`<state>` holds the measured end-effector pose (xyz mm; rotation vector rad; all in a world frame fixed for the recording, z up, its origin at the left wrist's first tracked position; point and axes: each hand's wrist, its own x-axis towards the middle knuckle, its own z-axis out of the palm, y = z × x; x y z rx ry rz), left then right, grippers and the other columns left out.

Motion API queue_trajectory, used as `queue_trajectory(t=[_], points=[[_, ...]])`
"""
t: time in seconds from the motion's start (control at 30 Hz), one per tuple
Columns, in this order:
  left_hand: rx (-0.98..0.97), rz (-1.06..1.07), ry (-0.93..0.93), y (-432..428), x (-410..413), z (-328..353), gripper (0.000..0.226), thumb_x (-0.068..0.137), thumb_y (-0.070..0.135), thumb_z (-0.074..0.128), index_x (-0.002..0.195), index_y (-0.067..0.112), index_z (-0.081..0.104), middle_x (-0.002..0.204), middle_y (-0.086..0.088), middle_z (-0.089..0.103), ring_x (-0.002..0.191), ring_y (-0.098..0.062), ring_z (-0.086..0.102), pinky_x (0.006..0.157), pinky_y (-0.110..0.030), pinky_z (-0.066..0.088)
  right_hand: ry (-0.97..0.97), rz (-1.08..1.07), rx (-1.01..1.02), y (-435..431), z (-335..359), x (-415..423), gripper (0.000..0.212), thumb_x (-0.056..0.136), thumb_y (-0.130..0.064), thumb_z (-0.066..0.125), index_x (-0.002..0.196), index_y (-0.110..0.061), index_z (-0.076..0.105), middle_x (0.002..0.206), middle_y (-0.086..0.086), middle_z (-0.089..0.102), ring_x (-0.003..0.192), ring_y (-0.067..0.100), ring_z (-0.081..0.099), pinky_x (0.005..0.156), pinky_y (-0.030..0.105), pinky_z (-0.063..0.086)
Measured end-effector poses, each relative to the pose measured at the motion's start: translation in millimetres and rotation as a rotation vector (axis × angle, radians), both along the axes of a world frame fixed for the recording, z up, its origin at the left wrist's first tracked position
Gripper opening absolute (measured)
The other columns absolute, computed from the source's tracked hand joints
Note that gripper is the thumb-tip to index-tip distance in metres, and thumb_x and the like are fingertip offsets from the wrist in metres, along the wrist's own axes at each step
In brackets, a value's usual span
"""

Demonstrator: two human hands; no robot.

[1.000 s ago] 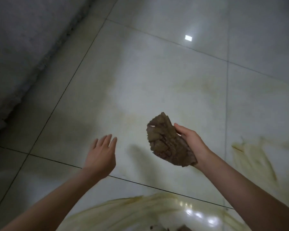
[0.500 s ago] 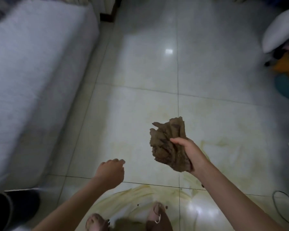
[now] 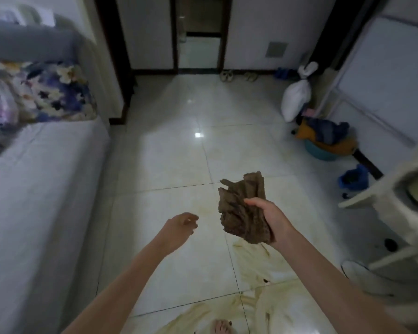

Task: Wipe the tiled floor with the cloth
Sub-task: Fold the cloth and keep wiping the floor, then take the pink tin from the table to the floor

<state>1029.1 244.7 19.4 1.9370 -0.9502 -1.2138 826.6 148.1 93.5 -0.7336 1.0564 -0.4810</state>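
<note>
The right hand [image 3: 273, 220] grips a crumpled brown cloth [image 3: 241, 208], thumb across its front and fingers curled behind. The cloth is held up in the air, clear of the tiled floor [image 3: 167, 165], and its free end sticks up above the thumb. The left hand [image 3: 179, 227] hangs just beside the cloth on its left, not touching it. Its fingers are loosely curled and it holds nothing.

Yellow-brown smears [image 3: 263, 302] lie on the tiles below the right forearm and along the near edge of the floor, where a bare foot [image 3: 221, 327] shows. A bed [image 3: 34, 189] runs along the left edge of the floor. A basin of clothes [image 3: 323, 141] and a blue bag [image 3: 352, 178] stand by the right edge.

Half a second ago the grip on the cloth was the same and the left hand was already curled; a second ago its fingers were straight. The view has lifted since then, so the doorway [image 3: 199, 39] at the far edge now shows.
</note>
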Motion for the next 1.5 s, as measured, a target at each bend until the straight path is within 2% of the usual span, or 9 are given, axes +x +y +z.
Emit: queue_trajectory(t=[0.1, 0.27, 0.37, 0.63, 0.77, 0.93, 1.13, 1.37, 1.5], points=[[-0.070, -0.073, 0.093, 3.7, -41.1, 45.0, 0.023, 0.102, 0.025, 0.044, 0.111, 0.016, 0.062, 0.106, -0.003, 0.068, 0.088, -0.015, 0.064, 0.071, -0.022, 0.046, -0.014, -0.081, -0.030, 38.9, 22.6, -36.8, 0.031, 0.094, -0.020, 0.053, 0.082, -0.006, 0.078, 0.093, 0.016, 0.074, 0.075, 0.030, 0.073, 0.055, 0.035, 0.057], [-0.107, -0.291, 0.236, 13.6, -128.1, 84.9, 0.034, 0.100, 0.041, 0.044, 0.101, 0.016, 0.067, 0.092, 0.002, 0.073, 0.087, -0.013, 0.070, 0.082, -0.029, 0.052, -0.044, -0.250, -0.080, 91.8, 40.1, -110.4, 0.035, 0.095, -0.026, 0.053, 0.079, -0.010, 0.080, 0.095, 0.014, 0.075, 0.079, 0.028, 0.073, 0.058, 0.033, 0.057], [-0.110, -0.452, 0.269, 16.7, -183.9, 94.5, 0.030, 0.099, 0.033, 0.049, 0.097, 0.010, 0.067, 0.086, 0.003, 0.074, 0.081, -0.008, 0.071, 0.082, -0.030, 0.053, -0.076, -0.370, -0.087, 121.9, 49.1, -166.0, 0.031, 0.088, -0.032, 0.058, 0.090, -0.008, 0.079, 0.107, 0.016, 0.072, 0.091, 0.030, 0.072, 0.067, 0.036, 0.058], [-0.123, -0.785, 0.239, 19.9, -351.7, 110.4, 0.017, 0.099, 0.017, 0.051, 0.099, 0.006, 0.064, 0.091, -0.001, 0.074, 0.080, -0.007, 0.071, 0.075, -0.024, 0.052, -0.138, -0.693, -0.134, 191.1, 59.5, -335.2, 0.052, 0.079, -0.035, 0.061, 0.121, -0.004, 0.064, 0.122, 0.019, 0.066, 0.107, 0.034, 0.065, 0.093, 0.046, 0.052], [-0.113, -0.887, 0.221, 17.7, -454.0, 114.0, 0.017, 0.100, 0.012, 0.046, 0.098, 0.009, 0.062, 0.095, -0.004, 0.072, 0.083, -0.013, 0.069, 0.080, -0.030, 0.052, -0.130, -0.841, -0.183, 226.0, 63.8, -436.3, 0.053, 0.081, -0.034, 0.059, 0.121, 0.000, 0.062, 0.118, 0.020, 0.066, 0.097, 0.034, 0.067, 0.086, 0.045, 0.055], [-0.094, -0.915, 0.203, 9.6, -583.1, 110.1, 0.021, 0.101, 0.009, 0.043, 0.107, 0.004, 0.062, 0.100, -0.011, 0.070, 0.088, -0.021, 0.067, 0.085, -0.034, 0.049, -0.169, -0.897, -0.232, 242.9, 68.0, -571.1, 0.036, 0.083, -0.031, 0.056, 0.098, -0.006, 0.077, 0.103, 0.014, 0.071, 0.084, 0.028, 0.070, 0.078, 0.039, 0.056], [-0.014, -0.875, 0.196, -7.6, -679.1, 106.6, 0.022, 0.101, 0.009, 0.043, 0.111, 0.001, 0.060, 0.103, -0.015, 0.070, 0.086, -0.022, 0.067, 0.091, -0.039, 0.050, -0.139, -0.922, -0.197, 229.1, 71.6, -680.4, 0.037, 0.082, -0.031, 0.056, 0.094, -0.004, 0.077, 0.100, 0.017, 0.071, 0.082, 0.030, 0.071, 0.073, 0.039, 0.057], [0.061, -0.811, 0.150, -78.3, -764.3, 88.8, 0.021, 0.101, 0.012, 0.041, 0.114, 0.007, 0.057, 0.100, -0.012, 0.070, 0.087, -0.024, 0.069, 0.089, -0.039, 0.052, -0.114, -0.954, -0.230, 173.8, 69.7, -765.2, 0.040, 0.087, -0.029, 0.054, 0.117, -0.004, 0.063, 0.109, 0.020, 0.067, 0.085, 0.032, 0.068, 0.074, 0.041, 0.055], [0.101, -0.796, 0.198, -136.4, -827.2, 63.7, 0.021, 0.101, 0.017, 0.043, 0.118, 0.007, 0.052, 0.098, -0.011, 0.069, 0.079, -0.022, 0.068, 0.073, -0.033, 0.052, -0.062, -0.972, -0.222, 129.2, 52.5, -808.8, 0.039, 0.093, -0.030, 0.051, 0.121, -0.006, 0.063, 0.114, 0.022, 0.066, 0.091, 0.034, 0.065, 0.079, 0.044, 0.051]])
